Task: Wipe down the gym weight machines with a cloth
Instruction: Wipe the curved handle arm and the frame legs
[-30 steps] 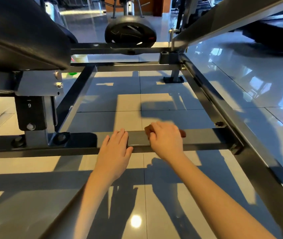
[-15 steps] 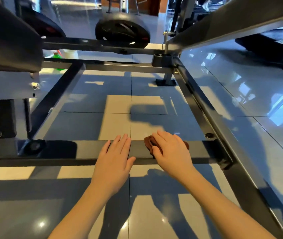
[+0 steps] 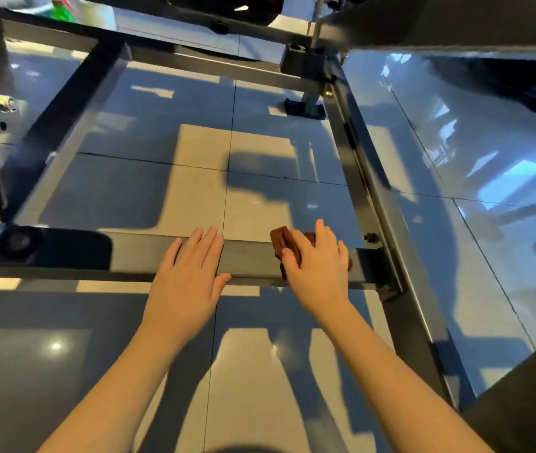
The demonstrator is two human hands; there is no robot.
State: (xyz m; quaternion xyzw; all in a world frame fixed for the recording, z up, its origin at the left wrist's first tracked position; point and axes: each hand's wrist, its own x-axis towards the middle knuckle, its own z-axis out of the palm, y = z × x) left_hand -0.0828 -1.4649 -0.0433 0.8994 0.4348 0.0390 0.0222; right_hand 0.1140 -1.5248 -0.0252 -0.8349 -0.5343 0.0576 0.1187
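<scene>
Right hand is down flat on the cloth, fingers laid out fairly straight and pressing rather than clutching, so nothing is clenched here: the rag is pinned between my palm and the top face of the crossbar. It's a small brown thing, bunched and creased, with a folded corner poking out on the thumb side of my hand and a sliver showing past the little finger; the rest is hidden under my palm. I judge it soft, light and floppy, with no stiffness of its own, so it will only go where my hand pushes it and could ball up or slide out if I ease off. The best hold, I'd say, is just this: palm weight over the middle, thumb trapping the loose corner. The bar under it is dark painted steel, smooth and glossy, rigid, probably slick, so the cloth should glide. My left hand is spread and relaxed on the same bar, just beside the right one, holding nothing and only bracing me. Out past my little finger the bar meets the side rail, with a bolt near that joint where I'd guess the rag may snag. Shiny floor lies beyond my fingertips.
</scene>
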